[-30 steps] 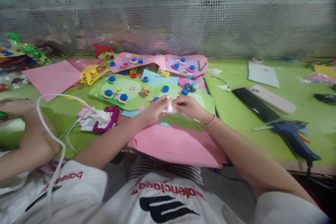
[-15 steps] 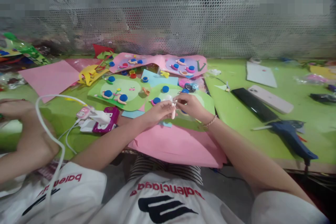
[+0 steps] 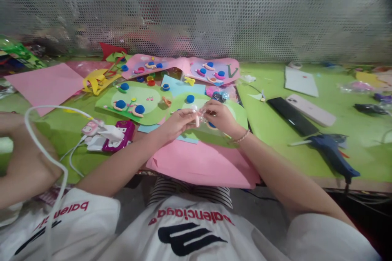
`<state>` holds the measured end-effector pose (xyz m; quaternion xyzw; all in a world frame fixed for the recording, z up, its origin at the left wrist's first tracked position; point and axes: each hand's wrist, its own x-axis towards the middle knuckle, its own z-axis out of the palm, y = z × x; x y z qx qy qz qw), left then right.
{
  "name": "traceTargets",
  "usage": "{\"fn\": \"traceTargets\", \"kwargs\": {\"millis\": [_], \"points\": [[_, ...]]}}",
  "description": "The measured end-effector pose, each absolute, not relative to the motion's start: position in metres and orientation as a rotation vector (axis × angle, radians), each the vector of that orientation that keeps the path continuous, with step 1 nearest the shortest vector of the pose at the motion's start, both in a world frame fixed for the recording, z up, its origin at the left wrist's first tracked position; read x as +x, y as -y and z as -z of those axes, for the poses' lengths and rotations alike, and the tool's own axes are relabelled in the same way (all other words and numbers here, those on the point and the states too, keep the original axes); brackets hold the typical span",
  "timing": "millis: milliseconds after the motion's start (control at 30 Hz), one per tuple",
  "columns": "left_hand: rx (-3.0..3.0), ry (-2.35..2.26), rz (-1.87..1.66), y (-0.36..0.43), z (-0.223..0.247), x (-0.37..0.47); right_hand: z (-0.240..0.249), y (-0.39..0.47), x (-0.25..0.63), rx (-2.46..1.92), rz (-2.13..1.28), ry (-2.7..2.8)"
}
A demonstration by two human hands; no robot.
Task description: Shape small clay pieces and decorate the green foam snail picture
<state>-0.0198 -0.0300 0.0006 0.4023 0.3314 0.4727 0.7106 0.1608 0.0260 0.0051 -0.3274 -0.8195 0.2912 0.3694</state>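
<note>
My left hand [image 3: 179, 123] is closed in a pinch on a small pale pink piece [image 3: 197, 121], which looks like modelling clay and hangs below the fingertips. Close beside it, my right hand [image 3: 221, 116] pinches some thin, clear, crinkled material [image 3: 202, 116], perhaps plastic wrap. The fingertips of both hands nearly meet. Under them lies a green paper sheet [image 3: 235, 108] with blue clay domes, one of them a bare blue dome [image 3: 190, 98]. Another green sheet [image 3: 107, 104] on the left carries snail-like clay figures. Pink paper [image 3: 202, 163] lies at the table's front edge.
To the right are a blue glue gun [image 3: 332, 153], a pale pink phone [image 3: 310, 110] and a black slab [image 3: 292, 116]. Chargers on a purple power strip [image 3: 124, 136] trail a white cable at left. Another person's arm [image 3: 27, 163] rests there. A perforated metal screen [image 3: 196, 16] stands behind.
The view has shifted slightly, so the table appears further left and higher. My hands stay together, and clear crinkled material shows more plainly between them.
</note>
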Motion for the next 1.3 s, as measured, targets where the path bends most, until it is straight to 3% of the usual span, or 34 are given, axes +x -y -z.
{"fn": "traceTargets", "kwargs": {"millis": [667, 1300], "points": [[0.797, -0.674, -0.784, 0.037, -0.018, -0.025, -0.011, -0.014, 0.159, -0.565, -0.76, 2.187], [0.76, -0.725, -1.065, 0.036, -0.015, -0.02, -0.019, -0.021, 0.162, -0.923, -0.853, 2.04]]}}
